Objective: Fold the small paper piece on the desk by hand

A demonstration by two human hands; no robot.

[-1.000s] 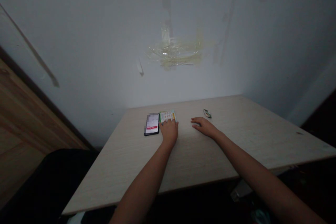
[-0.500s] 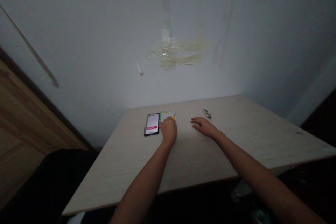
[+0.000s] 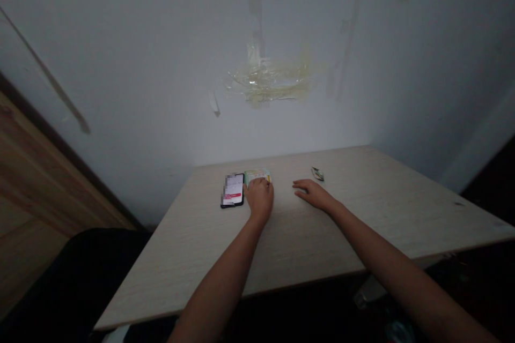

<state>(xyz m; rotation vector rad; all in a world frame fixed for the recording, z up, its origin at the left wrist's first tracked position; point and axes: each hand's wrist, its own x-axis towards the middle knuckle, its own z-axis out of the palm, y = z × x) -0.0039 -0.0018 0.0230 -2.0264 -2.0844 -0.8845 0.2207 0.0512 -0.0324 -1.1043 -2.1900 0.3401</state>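
Note:
My left hand [image 3: 259, 196] rests on a small green and white card or packet [image 3: 257, 175] near the table's far edge, fingers curled over its near side. A black phone [image 3: 233, 190] with a lit screen lies just left of the card. My right hand [image 3: 314, 193] lies flat on the bare wooden table [image 3: 306, 241], fingers stretched out to the left, holding nothing. A small dark wrapper-like object [image 3: 317, 173] lies just beyond the right hand, apart from it.
The table stands against a white wall with old tape residue [image 3: 267, 80]. A wooden panel [image 3: 36, 182] stands at the left and a dark chair or cloth [image 3: 76, 278] lies below it. Dark floor clutter shows under the table's right edge.
The left hand's fingers shifted slightly on the card, covering a bit more of it. The right hand has stayed still.

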